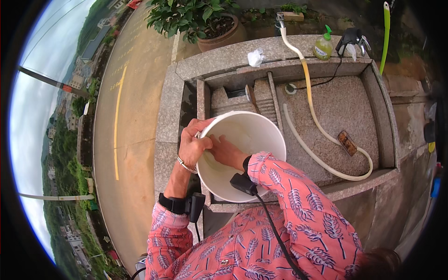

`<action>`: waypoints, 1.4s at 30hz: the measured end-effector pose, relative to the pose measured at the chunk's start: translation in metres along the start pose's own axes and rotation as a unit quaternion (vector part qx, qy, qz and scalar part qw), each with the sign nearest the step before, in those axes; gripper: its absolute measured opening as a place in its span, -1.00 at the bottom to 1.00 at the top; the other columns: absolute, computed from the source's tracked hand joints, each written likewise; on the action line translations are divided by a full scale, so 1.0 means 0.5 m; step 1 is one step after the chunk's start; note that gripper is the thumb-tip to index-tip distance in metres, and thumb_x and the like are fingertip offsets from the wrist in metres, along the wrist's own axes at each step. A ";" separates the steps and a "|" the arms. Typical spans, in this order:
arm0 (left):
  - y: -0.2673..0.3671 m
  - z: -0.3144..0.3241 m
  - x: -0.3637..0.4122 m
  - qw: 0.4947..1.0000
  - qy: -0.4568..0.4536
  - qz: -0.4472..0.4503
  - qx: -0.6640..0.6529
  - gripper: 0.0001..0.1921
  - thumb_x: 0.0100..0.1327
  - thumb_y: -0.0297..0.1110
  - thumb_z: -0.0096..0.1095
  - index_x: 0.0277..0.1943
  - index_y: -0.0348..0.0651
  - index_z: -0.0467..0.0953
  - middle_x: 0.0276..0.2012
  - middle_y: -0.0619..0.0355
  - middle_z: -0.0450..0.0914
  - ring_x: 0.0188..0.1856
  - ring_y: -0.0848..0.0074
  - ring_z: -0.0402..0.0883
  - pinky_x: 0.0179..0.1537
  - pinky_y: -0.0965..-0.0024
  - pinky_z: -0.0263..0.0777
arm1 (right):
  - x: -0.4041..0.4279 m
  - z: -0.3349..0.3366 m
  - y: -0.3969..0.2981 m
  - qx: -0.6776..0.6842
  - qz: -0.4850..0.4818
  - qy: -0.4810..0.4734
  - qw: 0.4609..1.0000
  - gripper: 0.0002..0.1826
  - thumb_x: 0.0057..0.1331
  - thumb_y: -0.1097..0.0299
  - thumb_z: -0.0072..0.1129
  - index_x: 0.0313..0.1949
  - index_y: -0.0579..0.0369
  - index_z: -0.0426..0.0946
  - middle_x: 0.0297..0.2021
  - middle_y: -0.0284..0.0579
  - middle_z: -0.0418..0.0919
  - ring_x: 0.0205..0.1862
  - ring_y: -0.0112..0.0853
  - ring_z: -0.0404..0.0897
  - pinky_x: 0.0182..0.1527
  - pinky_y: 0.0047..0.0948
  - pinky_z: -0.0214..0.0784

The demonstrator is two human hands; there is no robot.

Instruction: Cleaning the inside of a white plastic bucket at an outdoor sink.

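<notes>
My left hand (193,142) grips the rim of a white plastic bucket (260,134) at its left side, the thumb over the edge. The bucket is tilted with its mouth towards me, over the left part of a stone wash basin (386,115). My right hand (225,150) reaches inside the bucket near the left inner wall, fingers bent; whether it holds anything there cannot be told. Behind the bucket a wooden-looking brush or handle (251,98) leans on the ribbed washboard part of the basin (265,101).
A pale hose (309,94) runs from a tap (280,18) into the basin, past a brown block-like thing (347,142). A green pump bottle (323,47), crumpled white plastic (256,57) and a black corded device (348,37) lie on the ledge. A potted plant (222,31) stands behind.
</notes>
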State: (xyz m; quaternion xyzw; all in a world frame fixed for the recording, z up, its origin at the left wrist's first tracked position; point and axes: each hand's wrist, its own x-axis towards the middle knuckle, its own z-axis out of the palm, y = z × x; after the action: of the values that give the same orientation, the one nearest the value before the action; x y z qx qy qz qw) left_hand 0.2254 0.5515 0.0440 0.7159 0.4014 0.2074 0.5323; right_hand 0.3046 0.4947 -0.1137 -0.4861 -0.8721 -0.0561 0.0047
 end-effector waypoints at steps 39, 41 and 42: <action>0.025 0.017 -0.004 1.000 0.011 -0.021 -0.010 -0.37 -0.46 -0.56 -0.02 -0.12 -0.31 0.59 -0.30 0.12 0.41 -0.19 0.40 0.39 -0.11 0.54 0.23 | 0.020 0.056 0.081 0.298 0.414 -0.028 0.860 -0.75 0.21 0.34 -0.01 -0.12 0.06 0.47 -0.35 -0.07 0.61 -0.33 -0.19 0.63 -0.38 -0.27 0.44; 0.026 0.016 -0.011 1.000 0.014 -0.019 -0.013 -0.37 -0.45 -0.56 -0.02 -0.11 -0.31 0.58 -0.31 0.12 0.41 -0.19 0.40 0.38 -0.12 0.55 0.22 | 0.000 0.072 0.080 0.299 0.399 -0.046 0.866 -0.72 0.17 0.35 0.04 -0.11 0.08 0.46 -0.35 -0.06 0.60 -0.33 -0.18 0.63 -0.35 -0.26 0.44; 0.025 0.018 -0.009 1.000 0.010 -0.016 -0.021 -0.37 -0.45 -0.57 -0.02 -0.11 -0.32 0.58 -0.31 0.12 0.40 -0.19 0.40 0.38 -0.12 0.55 0.22 | -0.012 0.065 0.086 0.296 0.391 -0.066 0.869 -0.68 0.13 0.37 0.09 -0.10 0.11 0.46 -0.36 -0.06 0.60 -0.32 -0.17 0.62 -0.32 -0.25 0.44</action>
State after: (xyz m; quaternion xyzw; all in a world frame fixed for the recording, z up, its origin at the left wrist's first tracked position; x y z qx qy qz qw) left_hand 0.2337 0.5414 0.0532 0.6961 0.4131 0.2144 0.5467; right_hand 0.3458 0.5151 -0.1422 -0.7661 -0.5843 0.2432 0.1118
